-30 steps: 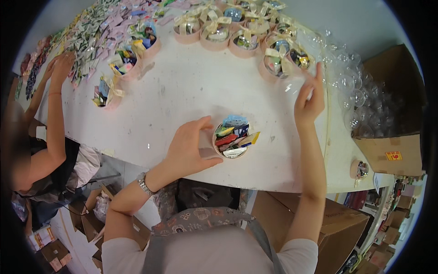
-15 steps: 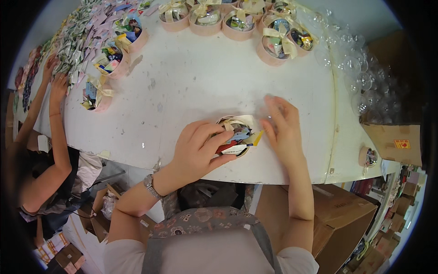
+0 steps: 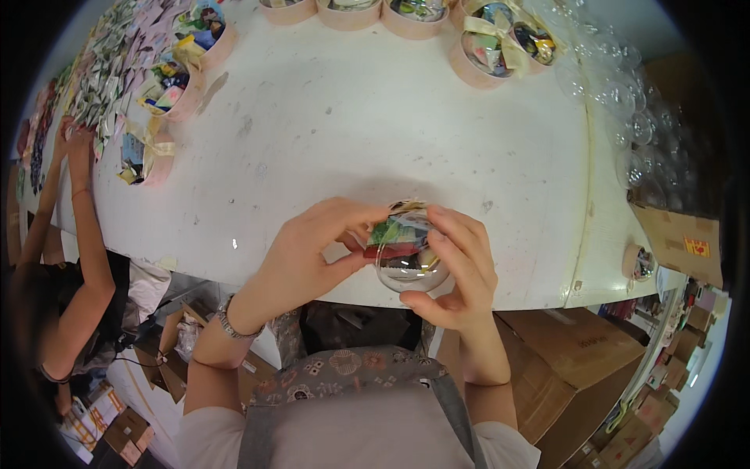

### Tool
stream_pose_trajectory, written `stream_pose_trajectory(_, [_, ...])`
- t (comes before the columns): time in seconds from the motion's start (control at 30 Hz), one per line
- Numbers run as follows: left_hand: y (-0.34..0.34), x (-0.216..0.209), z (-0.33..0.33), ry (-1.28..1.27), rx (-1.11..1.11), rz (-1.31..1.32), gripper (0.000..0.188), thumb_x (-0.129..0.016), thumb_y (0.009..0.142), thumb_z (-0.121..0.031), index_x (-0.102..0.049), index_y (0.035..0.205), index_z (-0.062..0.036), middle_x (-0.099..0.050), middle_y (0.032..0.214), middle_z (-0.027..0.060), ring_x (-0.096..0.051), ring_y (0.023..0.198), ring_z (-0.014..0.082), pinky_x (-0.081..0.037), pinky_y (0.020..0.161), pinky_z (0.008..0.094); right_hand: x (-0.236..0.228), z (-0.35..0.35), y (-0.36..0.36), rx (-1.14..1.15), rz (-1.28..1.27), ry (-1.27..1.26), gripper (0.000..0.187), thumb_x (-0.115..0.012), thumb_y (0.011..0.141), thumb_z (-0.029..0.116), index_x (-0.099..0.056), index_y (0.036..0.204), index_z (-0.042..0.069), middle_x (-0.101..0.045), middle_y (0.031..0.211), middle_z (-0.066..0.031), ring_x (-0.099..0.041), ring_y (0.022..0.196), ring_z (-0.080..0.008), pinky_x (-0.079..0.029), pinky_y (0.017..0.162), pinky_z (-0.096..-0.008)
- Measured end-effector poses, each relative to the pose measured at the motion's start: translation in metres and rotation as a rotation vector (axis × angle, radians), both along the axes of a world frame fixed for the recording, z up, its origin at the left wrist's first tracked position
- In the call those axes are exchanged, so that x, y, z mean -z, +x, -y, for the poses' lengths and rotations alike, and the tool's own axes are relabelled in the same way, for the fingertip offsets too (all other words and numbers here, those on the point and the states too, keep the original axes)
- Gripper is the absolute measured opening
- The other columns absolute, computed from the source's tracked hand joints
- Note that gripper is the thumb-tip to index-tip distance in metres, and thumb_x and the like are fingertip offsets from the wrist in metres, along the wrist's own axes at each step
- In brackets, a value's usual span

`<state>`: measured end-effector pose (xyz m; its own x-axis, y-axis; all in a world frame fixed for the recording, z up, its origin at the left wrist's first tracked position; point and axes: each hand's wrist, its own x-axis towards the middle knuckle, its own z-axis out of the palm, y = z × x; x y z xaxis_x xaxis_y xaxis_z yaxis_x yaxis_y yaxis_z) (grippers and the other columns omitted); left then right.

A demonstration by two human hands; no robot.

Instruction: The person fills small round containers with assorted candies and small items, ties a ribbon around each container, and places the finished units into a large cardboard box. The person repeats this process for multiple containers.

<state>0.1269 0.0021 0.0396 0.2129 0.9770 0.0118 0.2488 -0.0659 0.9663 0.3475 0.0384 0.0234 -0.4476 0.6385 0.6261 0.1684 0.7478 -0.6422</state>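
At the table's near edge a round box [image 3: 408, 205] is filled with small coloured packets [image 3: 398, 234], green and red ones among them. My right hand [image 3: 461, 270] grips a clear plastic dome lid [image 3: 414, 273], which is tilted over the near side of the packets. On the left, my left hand [image 3: 316, 238] curls around the box's side, its fingertips and thumb against the packets and the rim. Most of the box wall is hidden beneath the lid and my hands.
Pink round boxes [image 3: 348, 17] with packets and cream ribbons stand at the back and left. Clear domes [image 3: 633, 133] pile up at right by a cardboard flap [image 3: 680, 242]. Loose packets [image 3: 117, 70] heap at far left, where a co-worker's hands [image 3: 74, 137] reach in.
My right hand has come in from the right to the box with the clear dome lid, now over the packets. My left hand has drawn back from atop the packets to the box's left side.
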Motion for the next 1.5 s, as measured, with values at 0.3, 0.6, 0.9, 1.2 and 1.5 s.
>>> stream_pose_trajectory(0.3, [0.023, 0.015, 0.011, -0.074, -0.147, 0.147, 0.054, -0.08, 0.073, -0.004, -0.057, 0.122, -0.0069, -0.072, 0.091, -0.0012, -0.066, 0.084, 0.0138, -0.054, 0.064, 0.0267, 0.015, 0.003, -0.002, 0.062, 0.011, 0.148, 0.046, -0.072, 0.083, 0.043, -0.064, 0.108, 0.004, -0.062, 0.115, -0.0183, -0.063, 0.095, -0.0378, -0.056, 0.074, -0.0415])
stream_pose_trajectory(0.6, [-0.001, 0.003, -0.005, 0.023, -0.024, -0.083, 0.046, -0.074, 0.079, -0.001, -0.059, 0.122, -0.0044, -0.068, 0.094, 0.0068, -0.064, 0.08, 0.0145, -0.051, 0.067, 0.027, 0.017, 0.012, 0.002, 0.142, 0.07, 0.155, 0.037, -0.069, 0.083, 0.039, -0.065, 0.105, 0.009, -0.063, 0.111, -0.0144, -0.062, 0.092, -0.0346, -0.055, 0.074, -0.0399])
stream_pose_trajectory(0.9, [0.02, -0.004, -0.044, 0.063, 0.25, -0.18, 0.018, -0.065, 0.087, -0.01, -0.07, 0.104, -0.0037, -0.067, 0.094, 0.0073, -0.065, 0.078, 0.0205, -0.051, 0.067, 0.0296, 0.02, 0.021, 0.007, 0.207, 0.095, 0.165, 0.032, -0.06, 0.084, 0.043, -0.066, 0.098, 0.014, -0.065, 0.112, -0.01, -0.06, 0.097, -0.0295, -0.038, 0.093, -0.0448])
stream_pose_trajectory(1.2, [0.023, -0.01, -0.052, 0.262, 0.298, -0.372, 0.007, -0.066, 0.087, -0.01, -0.069, 0.092, -0.0061, -0.067, 0.089, 0.0046, -0.063, 0.077, 0.0178, -0.051, 0.066, 0.0296, 0.024, 0.023, 0.012, 0.15, 0.048, 0.11, 0.03, -0.06, 0.083, 0.042, -0.067, 0.098, 0.017, -0.065, 0.115, -0.0079, -0.06, 0.1, -0.0275, -0.033, 0.101, -0.0451])
stream_pose_trajectory(1.5, [0.021, -0.014, -0.033, -0.543, 0.138, 0.148, 0.012, -0.058, 0.097, -0.012, -0.06, 0.102, -0.0024, -0.062, 0.086, 0.0, -0.055, 0.078, 0.0057, -0.045, 0.066, 0.0234, 0.018, 0.027, 0.018, 0.116, 0.008, -0.038, 0.026, -0.067, 0.068, 0.035, -0.072, 0.091, 0.023, -0.06, 0.112, -0.0038, -0.055, 0.103, -0.0257, -0.03, 0.093, -0.0423])
